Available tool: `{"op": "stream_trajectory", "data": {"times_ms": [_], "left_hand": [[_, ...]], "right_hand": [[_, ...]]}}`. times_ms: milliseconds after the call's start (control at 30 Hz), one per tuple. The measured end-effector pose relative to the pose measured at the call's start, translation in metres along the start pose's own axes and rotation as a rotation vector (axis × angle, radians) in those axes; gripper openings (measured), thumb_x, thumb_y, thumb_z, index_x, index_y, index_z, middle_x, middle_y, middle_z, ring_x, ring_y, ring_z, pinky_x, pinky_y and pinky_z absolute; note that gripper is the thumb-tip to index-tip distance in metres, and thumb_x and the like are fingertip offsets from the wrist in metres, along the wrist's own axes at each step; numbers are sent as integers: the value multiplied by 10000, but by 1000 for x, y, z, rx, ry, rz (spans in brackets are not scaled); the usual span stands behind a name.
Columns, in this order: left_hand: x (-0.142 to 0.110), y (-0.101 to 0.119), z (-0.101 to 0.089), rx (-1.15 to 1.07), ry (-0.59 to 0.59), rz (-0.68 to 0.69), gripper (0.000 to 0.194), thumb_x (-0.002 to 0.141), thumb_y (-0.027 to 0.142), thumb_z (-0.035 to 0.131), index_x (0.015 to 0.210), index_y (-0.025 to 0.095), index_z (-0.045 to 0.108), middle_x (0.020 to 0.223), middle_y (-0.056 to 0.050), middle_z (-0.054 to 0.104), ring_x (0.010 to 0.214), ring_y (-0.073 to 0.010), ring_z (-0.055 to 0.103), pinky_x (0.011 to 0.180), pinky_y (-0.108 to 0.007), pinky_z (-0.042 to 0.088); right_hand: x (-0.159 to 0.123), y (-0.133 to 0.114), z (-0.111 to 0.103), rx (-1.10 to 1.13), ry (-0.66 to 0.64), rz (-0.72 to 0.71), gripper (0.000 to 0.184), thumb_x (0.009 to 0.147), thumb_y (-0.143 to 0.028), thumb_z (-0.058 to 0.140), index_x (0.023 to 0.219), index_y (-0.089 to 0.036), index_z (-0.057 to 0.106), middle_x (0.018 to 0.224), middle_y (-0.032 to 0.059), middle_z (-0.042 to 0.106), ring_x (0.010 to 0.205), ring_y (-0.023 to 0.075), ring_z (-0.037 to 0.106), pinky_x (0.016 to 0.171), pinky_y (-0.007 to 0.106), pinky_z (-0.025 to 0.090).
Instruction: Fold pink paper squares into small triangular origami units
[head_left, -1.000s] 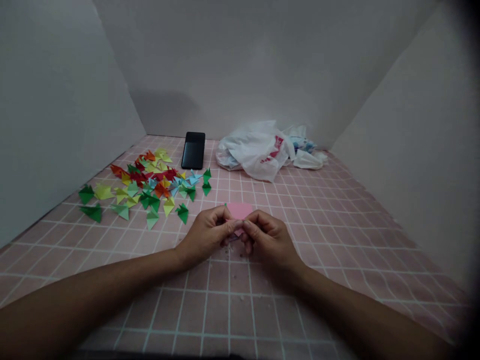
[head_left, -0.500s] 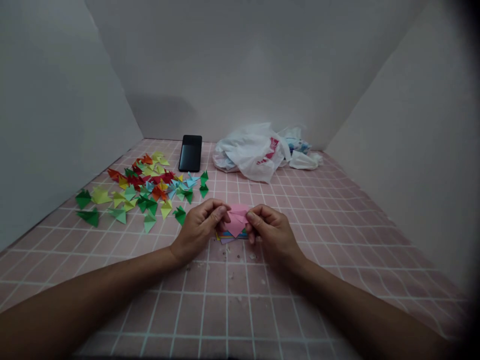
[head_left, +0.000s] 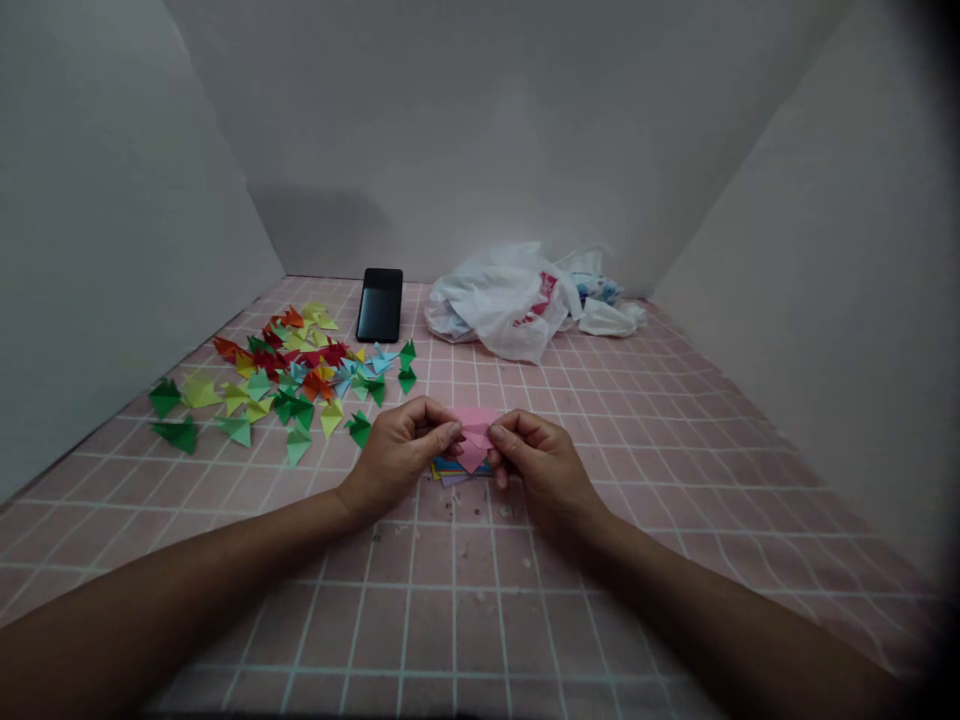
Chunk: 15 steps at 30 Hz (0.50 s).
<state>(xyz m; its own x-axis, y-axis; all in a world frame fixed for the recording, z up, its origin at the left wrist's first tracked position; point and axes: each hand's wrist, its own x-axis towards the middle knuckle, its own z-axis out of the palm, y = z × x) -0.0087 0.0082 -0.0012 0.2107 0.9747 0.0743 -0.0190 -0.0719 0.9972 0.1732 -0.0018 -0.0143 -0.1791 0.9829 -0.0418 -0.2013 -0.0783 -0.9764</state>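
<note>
Between my left hand point(head_left: 401, 455) and my right hand point(head_left: 544, 465) I hold a pink origami paper point(head_left: 474, 430), folded into pointed flaps. Thumbs and fingertips of both hands pinch its sides. Just below it, a small stack of coloured paper sheets point(head_left: 459, 469) lies on the mat, partly hidden by the pink paper and my right hand. To the left of my left hand spreads a loose pile of small folded origami pieces point(head_left: 289, 378) in green, yellow, red, orange and light blue.
A pink grid-patterned mat point(head_left: 480, 610) with paper crumbs covers the surface, bounded by grey walls at the left, back and right. A black smartphone point(head_left: 379, 305) lies at the back, and a crumpled white plastic bag point(head_left: 499, 305) sits to its right.
My hands have moved slightly apart, and the pink paper now shows its folded flaps. The stack of coloured sheets beneath has come into view. The camera has shifted slightly.
</note>
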Motion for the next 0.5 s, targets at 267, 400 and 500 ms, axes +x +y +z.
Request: {"op": "stream_trajectory", "data": {"times_ms": [267, 400, 500], "left_hand": [[1, 0, -4, 292, -22, 123, 234, 843, 340, 684, 1000, 169, 652, 847, -17, 673, 748, -148, 636, 664, -262, 493], [-3, 5, 0, 398, -200, 99, 196, 870, 323, 637, 789, 153, 690, 742, -24, 679, 686, -138, 586, 632, -255, 425], [-6, 5, 2, 298, -150, 17, 247, 870, 350, 624, 726, 152, 649, 661, 5, 611, 613, -115, 514, 584, -243, 380]], "right_hand": [[1, -1, -2, -201, -28, 5, 235, 846, -365, 658, 708, -197, 569, 511, -64, 528, 377, 69, 438, 378, 201, 308], [-3, -7, 2, -283, -108, -13, 237, 849, -352, 629, 681, -202, 559, 468, -63, 500, 380, 74, 405, 382, 209, 277], [-3, -8, 2, -265, -48, -29, 249, 849, -366, 643, 681, -201, 559, 469, -67, 491, 378, 73, 399, 385, 211, 279]]}}
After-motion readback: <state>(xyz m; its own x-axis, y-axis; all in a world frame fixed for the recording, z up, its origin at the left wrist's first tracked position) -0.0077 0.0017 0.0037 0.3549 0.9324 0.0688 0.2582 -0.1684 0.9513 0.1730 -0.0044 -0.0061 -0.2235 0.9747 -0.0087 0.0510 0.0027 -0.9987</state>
